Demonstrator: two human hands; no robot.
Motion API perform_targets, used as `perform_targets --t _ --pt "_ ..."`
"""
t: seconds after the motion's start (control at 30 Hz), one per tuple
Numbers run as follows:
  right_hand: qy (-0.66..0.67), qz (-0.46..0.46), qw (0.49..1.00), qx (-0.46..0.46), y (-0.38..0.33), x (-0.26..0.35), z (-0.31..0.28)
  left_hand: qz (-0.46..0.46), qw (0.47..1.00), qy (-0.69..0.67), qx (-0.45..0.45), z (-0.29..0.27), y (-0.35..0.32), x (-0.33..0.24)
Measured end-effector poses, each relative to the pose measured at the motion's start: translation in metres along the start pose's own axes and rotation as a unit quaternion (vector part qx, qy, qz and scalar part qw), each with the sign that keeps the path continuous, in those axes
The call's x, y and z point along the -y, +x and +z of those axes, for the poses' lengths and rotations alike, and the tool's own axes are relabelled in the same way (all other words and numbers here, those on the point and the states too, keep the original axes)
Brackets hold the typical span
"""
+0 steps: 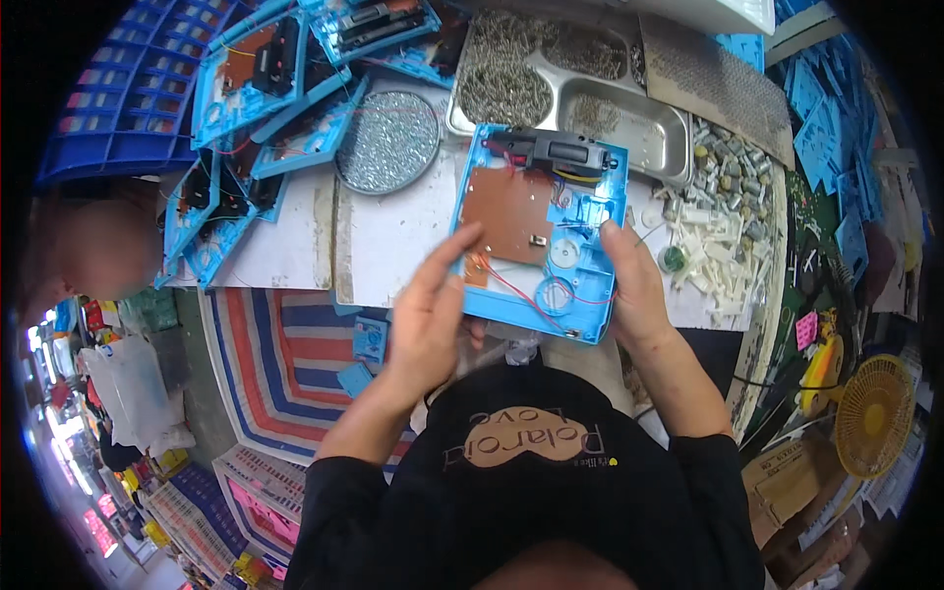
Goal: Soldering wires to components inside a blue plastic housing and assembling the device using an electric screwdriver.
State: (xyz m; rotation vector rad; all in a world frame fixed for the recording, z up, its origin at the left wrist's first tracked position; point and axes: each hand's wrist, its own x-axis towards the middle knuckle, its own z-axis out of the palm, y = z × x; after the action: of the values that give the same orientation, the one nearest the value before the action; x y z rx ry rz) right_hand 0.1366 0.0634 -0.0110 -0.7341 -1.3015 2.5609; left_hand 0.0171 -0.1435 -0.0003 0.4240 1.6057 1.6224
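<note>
The white worktable [393,236] is filling the upper middle of the view, and many things are lying on it. At its far left, a pile of open blue plastic shells [261,108] with dark parts and wires inside is spreading out. At the far side, a steel compartment tray [649,123] is holding heaps of small screws, and just beside it to the left a round dish [386,141] is also full of screws. To the right of the tray, a heap of small white plastic pieces and little motors [718,226] is lying near the table edge.

Both hands are holding one blue plastic shell [541,231] above the near edge of the table, tilted toward the person. Inside it a brown circuit board [508,213], a black module [556,152] at the top and thin red wires [521,295] are showing. The left hand [428,315] is gripping the lower left edge, fingers stretched up along the side. The right hand [634,290] is clamping the right edge, thumb lying on the inside.
</note>
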Motion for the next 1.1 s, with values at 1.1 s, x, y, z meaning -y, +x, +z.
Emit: perform_targets --t 1.1 --pt "-0.437 -0.264 0.817 0.268 -0.052 0.024 -0.026 0.329 0.778 0.495 0.205 0.033 0.026 0.032"
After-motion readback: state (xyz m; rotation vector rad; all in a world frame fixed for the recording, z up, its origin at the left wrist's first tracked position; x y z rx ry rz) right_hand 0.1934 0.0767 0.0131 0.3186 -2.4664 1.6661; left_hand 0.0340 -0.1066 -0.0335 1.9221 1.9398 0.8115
